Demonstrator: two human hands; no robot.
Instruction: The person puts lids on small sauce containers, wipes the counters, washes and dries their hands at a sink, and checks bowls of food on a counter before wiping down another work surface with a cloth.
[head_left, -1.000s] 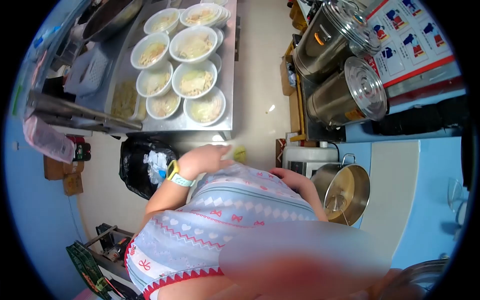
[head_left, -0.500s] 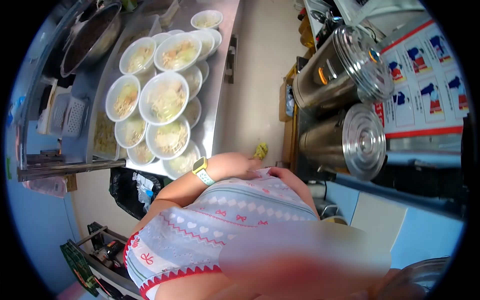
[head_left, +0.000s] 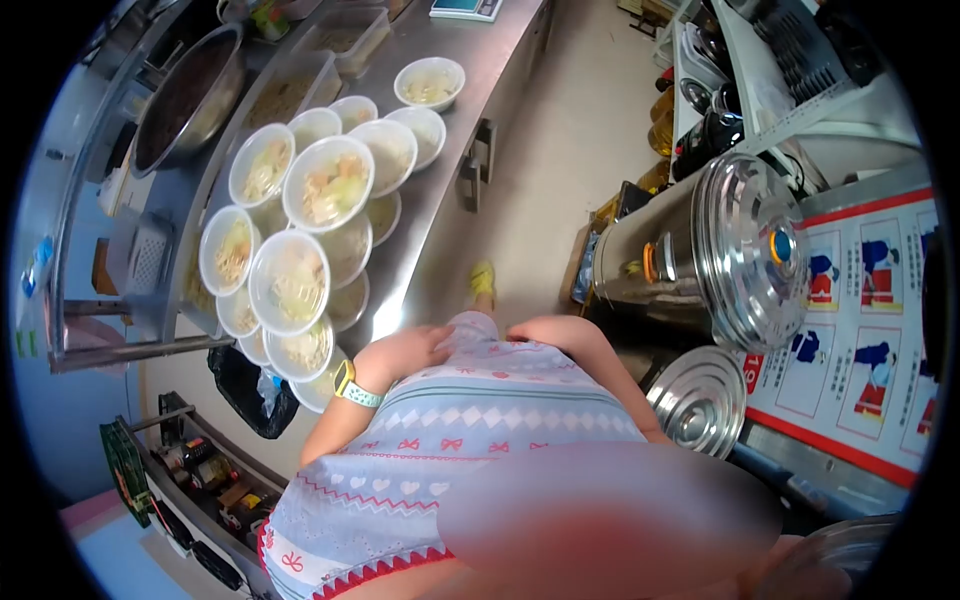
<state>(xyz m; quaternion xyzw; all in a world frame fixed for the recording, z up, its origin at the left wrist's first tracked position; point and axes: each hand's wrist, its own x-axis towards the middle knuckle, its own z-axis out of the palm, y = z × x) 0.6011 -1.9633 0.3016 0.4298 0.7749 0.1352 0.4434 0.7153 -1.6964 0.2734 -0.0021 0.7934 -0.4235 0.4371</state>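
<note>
My left hand (head_left: 408, 353), with a yellow watch (head_left: 343, 377) on its wrist, lies against the lower front of my light-blue patterned apron (head_left: 480, 400). Its fingers are stretched out over the cloth and hold nothing I can see. On the other side of the apron rests my right hand (head_left: 548, 331), its fingers loosely extended; their tips partly merge with the fabric. Left of my left hand, stacked white plastic bowls (head_left: 290, 283) of noodles and pale vegetables crowd the steel counter (head_left: 425, 215). A separate bowl (head_left: 429, 83) stands farther along it.
Large lidded steel pots (head_left: 670, 240) stand at right, beside a poster board (head_left: 850, 330). A black bin bag (head_left: 250, 395) hangs below the counter's end. A big metal basin (head_left: 190, 100) sits at far left. Floor (head_left: 560, 130) runs between counter and shelves.
My hands, close together before, have moved apart across the apron, the left one leftward. The view has shifted, showing a scale on the counter and more shelving. A foot in yellow footwear shows ahead.
</note>
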